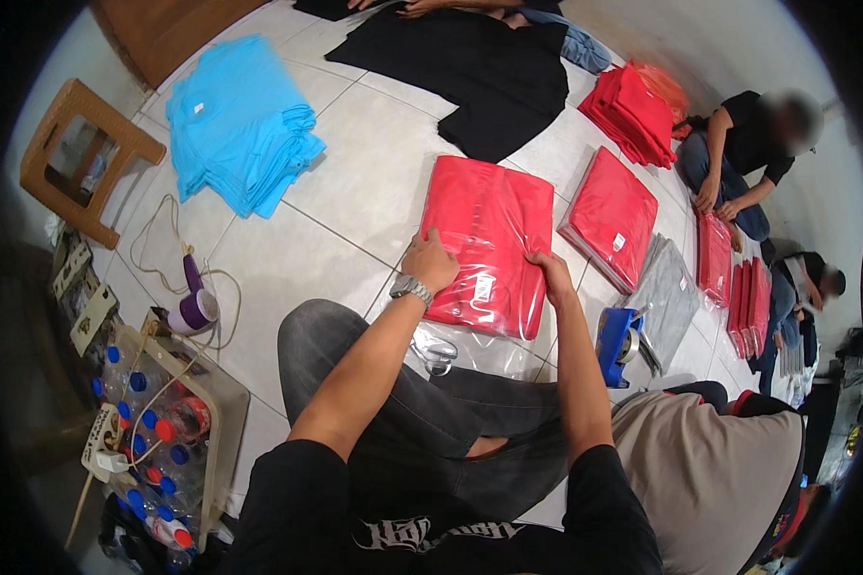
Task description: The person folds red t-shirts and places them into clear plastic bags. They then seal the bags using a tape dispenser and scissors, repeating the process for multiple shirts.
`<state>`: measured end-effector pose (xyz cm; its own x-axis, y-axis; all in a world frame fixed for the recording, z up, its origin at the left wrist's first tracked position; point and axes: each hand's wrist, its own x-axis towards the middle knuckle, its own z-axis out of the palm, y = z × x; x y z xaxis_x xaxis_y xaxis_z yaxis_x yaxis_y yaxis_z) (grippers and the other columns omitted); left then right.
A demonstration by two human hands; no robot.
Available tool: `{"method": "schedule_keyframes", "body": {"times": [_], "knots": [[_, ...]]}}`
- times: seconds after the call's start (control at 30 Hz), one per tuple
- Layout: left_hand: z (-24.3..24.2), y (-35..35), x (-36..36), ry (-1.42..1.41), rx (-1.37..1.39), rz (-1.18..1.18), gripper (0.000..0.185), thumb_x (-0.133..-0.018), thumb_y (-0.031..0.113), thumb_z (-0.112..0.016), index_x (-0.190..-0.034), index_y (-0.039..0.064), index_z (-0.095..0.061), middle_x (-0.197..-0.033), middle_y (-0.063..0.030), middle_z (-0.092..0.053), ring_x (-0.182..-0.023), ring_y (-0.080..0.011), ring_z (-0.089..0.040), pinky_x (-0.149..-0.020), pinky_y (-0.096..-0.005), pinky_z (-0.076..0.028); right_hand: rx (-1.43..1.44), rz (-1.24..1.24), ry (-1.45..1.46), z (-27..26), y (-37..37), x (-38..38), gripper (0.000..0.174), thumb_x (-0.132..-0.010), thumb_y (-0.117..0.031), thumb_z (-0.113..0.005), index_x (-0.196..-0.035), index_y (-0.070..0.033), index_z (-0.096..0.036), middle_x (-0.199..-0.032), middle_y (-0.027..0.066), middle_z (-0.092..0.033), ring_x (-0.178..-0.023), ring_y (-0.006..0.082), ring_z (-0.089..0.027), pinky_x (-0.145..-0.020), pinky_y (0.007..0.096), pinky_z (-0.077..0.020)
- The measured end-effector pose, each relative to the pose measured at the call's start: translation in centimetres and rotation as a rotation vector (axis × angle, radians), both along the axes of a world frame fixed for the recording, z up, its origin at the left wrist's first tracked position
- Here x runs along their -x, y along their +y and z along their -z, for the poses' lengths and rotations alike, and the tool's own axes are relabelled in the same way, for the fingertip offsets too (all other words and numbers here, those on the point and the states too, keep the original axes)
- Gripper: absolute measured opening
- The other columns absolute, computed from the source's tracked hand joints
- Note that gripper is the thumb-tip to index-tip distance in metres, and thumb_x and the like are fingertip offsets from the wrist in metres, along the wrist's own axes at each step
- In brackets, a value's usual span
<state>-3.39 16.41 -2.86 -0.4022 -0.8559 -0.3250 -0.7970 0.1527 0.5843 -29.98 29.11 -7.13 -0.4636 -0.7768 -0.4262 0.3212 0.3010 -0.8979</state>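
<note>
A red folded garment stack (485, 237) lies on the floor before my crossed legs, inside a clear plastic bag. My left hand (431, 262), with a metal watch on its wrist, grips the bag's left side with curled fingers. On the opposite edge, my right hand (551, 277) holds on with the thumb on top and the other fingers partly hidden. A white label (484, 287) shows through the plastic. The bag's loose end (507, 358) spreads toward my legs, next to scissors (437, 357) whose blades are hard to make out.
Light blue shirts (241, 122) are stacked at upper left, near a purple hair dryer (194, 309) with its cord. Black cloth (489, 72) lies ahead. Right are a bagged red stack (615, 215), grey bagged garments (665, 302), a blue tape dispenser (613, 345) and co-workers.
</note>
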Motion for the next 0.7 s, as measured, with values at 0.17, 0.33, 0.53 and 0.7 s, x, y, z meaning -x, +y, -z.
{"method": "schedule_keyframes", "body": {"times": [0.17,0.33,0.53,0.7], "knots": [[1.4,-0.2,0.5,0.07,0.023,-0.003,0.062,-0.086,0.021,-0.064,-0.142,0.001,-0.047,-0.135,-0.0337,-0.057,-0.119,-0.0474,-0.063,-0.101,-0.0532,-0.053,0.093,0.004,-0.156,1.4,1.1,0.2,0.043,-0.088,-0.009,-0.071,-0.127,0.006,-0.061,-0.119,0.014,-0.07,-0.107,0.0232,-0.068,-0.098,0.0375,-0.0533],[0.6,-0.3,1.2,0.077,-0.055,-0.042,0.062,-0.082,0.023,-0.066,-0.138,0.0,-0.051,-0.135,-0.0317,-0.06,-0.122,-0.0452,-0.063,-0.103,-0.0506,-0.053,0.053,0.069,0.138,-2.0,0.8,-0.2,0.054,-0.085,0.007,-0.073,-0.134,0.008,-0.051,-0.116,0.0168,-0.071,-0.101,0.0254,-0.071,-0.092,0.0378,-0.0588],[1.4,-0.5,1.4,0.318,-0.228,0.182,0.066,-0.079,0.023,-0.065,-0.14,-0.002,-0.057,-0.131,-0.0282,-0.067,-0.124,-0.0384,-0.065,-0.105,-0.0452,-0.052,-0.077,0.152,0.747,-15.2,-1.8,-1.0,0.08,-0.076,0.008,-0.078,-0.148,0.002,-0.044,-0.11,0.0219,-0.074,-0.091,0.0298,-0.075,-0.077,0.0388,-0.0611],[0.5,-0.4,2.2,0.323,-0.187,0.166,0.067,-0.082,0.023,-0.065,-0.142,-0.006,-0.055,-0.133,-0.0297,-0.065,-0.126,-0.0403,-0.063,-0.107,-0.0464,-0.051,-0.255,-0.062,1.554,-23.0,-3.8,-3.2,0.101,-0.074,-0.007,-0.078,-0.16,-0.001,-0.024,-0.097,0.0261,-0.072,-0.088,0.0422,-0.073,-0.077,0.0502,-0.0571]]}}
